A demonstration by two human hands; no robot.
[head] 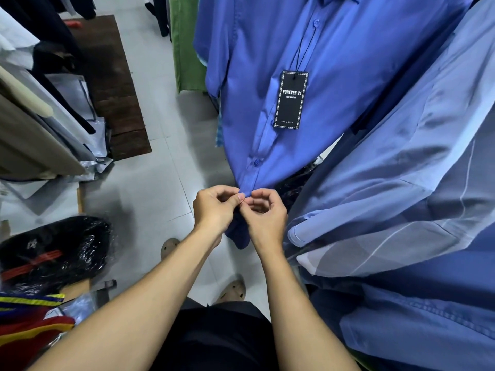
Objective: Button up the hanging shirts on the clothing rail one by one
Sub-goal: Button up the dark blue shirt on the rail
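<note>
— Hanging from the rail, the blue shirt [308, 57] looks light, soft and slippery; hold it at the placket edge, near a buttonhole.

— Where is it against the fingers?

— Its lower front is pinched between both: left hand [214, 207] and right hand [263, 212] closed on the fabric, thumbs meeting below the last fastened button [257, 162].

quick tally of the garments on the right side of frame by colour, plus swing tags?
Royal blue shirt, held at the hem by left hand and right hand: 1
Light blue shirts: at least 1; the folds overlap, so an exact count is unclear
Green garment: 1
Black tag: 1
Total: 4 at minimum
</note>
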